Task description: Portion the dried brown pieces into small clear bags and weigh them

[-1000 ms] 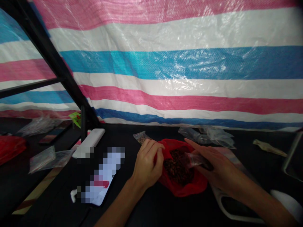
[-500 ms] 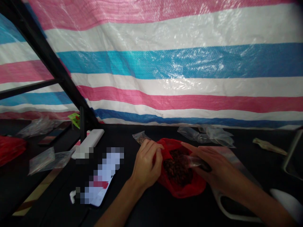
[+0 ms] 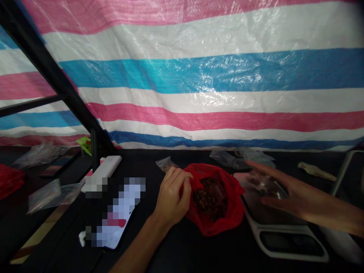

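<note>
Red plastic bag (image 3: 216, 226) lies open on the black tabletop (image 3: 182, 250), directly in front of the person, and is filled with dark reddish-brown dried pieces (image 3: 209, 199). We record the left hand (image 3: 172, 197) at the bag's left rim, with thumb and fingers closed in a narrow pinch on the red plastic. We record the right hand (image 3: 295, 201) to the right of the bag, fingers spread wide and holding nothing we can confirm. It sits over a small clear bag of dark contents (image 3: 265, 185), and we cannot tell whether the fingers touch it. That bag rests on the platform of a white-framed digital scale (image 3: 287, 242), just beside the red bag. A small clear bag of brown pieces (image 3: 166, 163) lies just beyond the left hand, and loose clear plastic bags (image 3: 227, 159) lie farther back. To the left we note a white oblong block (image 3: 102, 174) and a pixelated flat object (image 3: 119, 214). A pink, white and blue striped tarpaulin (image 3: 182, 76) hangs behind the table.
</note>
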Motion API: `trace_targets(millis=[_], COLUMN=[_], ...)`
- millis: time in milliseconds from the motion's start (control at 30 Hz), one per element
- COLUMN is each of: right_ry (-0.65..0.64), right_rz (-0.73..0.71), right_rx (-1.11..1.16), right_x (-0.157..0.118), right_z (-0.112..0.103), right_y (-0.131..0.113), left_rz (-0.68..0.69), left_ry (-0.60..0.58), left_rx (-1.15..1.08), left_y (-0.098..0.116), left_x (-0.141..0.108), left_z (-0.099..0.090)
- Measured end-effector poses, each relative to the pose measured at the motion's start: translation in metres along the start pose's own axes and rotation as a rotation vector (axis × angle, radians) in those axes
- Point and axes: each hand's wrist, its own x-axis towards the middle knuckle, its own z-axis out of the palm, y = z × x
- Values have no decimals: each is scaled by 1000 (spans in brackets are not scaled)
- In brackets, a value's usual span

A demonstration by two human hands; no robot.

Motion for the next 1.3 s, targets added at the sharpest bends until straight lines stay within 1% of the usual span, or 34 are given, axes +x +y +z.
trace_targets(millis=[100, 133, 200, 267, 333, 400, 467, 533, 600, 667, 700, 800, 900, 933, 1000, 1133, 1300], right_ry=[-102, -104, -62, 34, 122, 149, 132, 143, 177, 180, 160, 75, 51, 49, 48, 32, 19], right_rz=[-51, -56, -75, -102, -148, -212, -270, -296, -296, -263, -234, -133, -125, -127, -121, -127, -154], right_rx=[-55, -70, -79, -95, -122, -154, -205, -264, -299, -293, -277, -180, -83, -77, -105, -194, -201], right_x=[-1, 0, 2, 4, 6, 8, 8, 8, 7, 5, 4, 1, -1, -1, 0, 2, 6], right_z=[-1, -2, -4, -6, -6, -5, -4, -5, -7, -8, -7, -1, 7, 8, 9, 7, 7], right_y=[10, 10, 5, -6, -20, -35, -48, -53, -49, -36, -27, 1, 15, 15, 11, -2, -4], left_rz=[-2, 4, 21, 27, -1, -57, -119, -159, -164, -139, -123, -74, -17, 6, 54, 137, 160], left_ry=[5, 13, 17, -4, -42, -70, -87, -94, -83, -47, -16, 130, 265, 288, 298, 253, 223], left_rx=[13, 22, 48, 85, 129, 161, 161, 140, 121, 118, 120, 120, 109, 106, 95, 45, 14], left_y=[1, 2, 4, 5, 2, -3, -9, -14, -15, -13, -11, -4, 1, 2, 4, 7, 8], left_x=[0, 0, 1, 1, 1, 0, -1, -2, -2, -2, -2, -2, -2, -2, -3, -5, -8], left_z=[0, -1, -1, 0, 2, 4, 6, 6, 5, 4, 3, 1, -2, -2, -3, -2, -1])
